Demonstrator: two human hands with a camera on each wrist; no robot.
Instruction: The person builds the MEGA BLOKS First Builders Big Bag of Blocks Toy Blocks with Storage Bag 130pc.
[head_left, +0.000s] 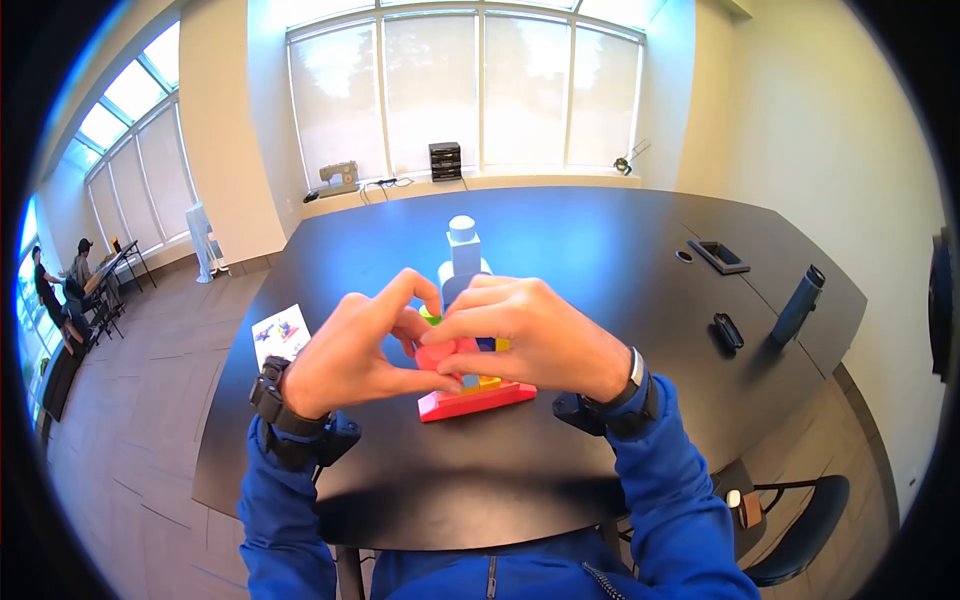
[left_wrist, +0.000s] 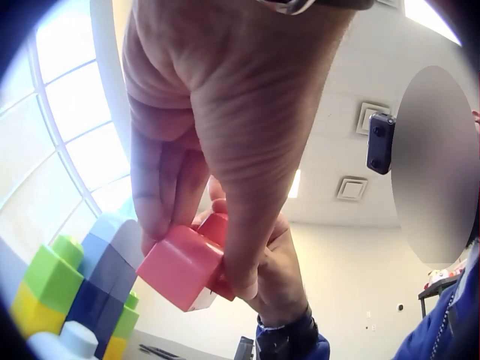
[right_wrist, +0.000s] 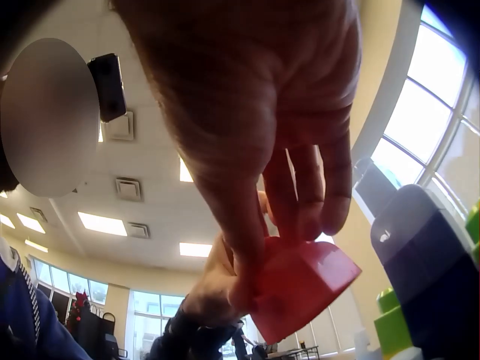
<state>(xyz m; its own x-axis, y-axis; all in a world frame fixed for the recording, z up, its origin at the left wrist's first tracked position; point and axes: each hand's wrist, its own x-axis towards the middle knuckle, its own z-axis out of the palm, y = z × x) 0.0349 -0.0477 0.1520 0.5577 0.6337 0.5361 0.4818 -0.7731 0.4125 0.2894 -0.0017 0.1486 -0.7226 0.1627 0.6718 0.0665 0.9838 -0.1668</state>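
Both hands meet in front of a toy block structure on the dark table. My left hand pinches a red toy building block between thumb and fingers. From the other side, my right hand also pinches red block between thumb and fingers. A further red part shows behind the front block in the left wrist view; the hands hide where they join. Behind the hands stands the structure, with a light blue top block, dark blue block, green block and a long red base.
A printed picture sheet lies at the table's left. On the right are a dark bottle, a black case and a black tray. A chair stands at lower right. Two people are at the far left.
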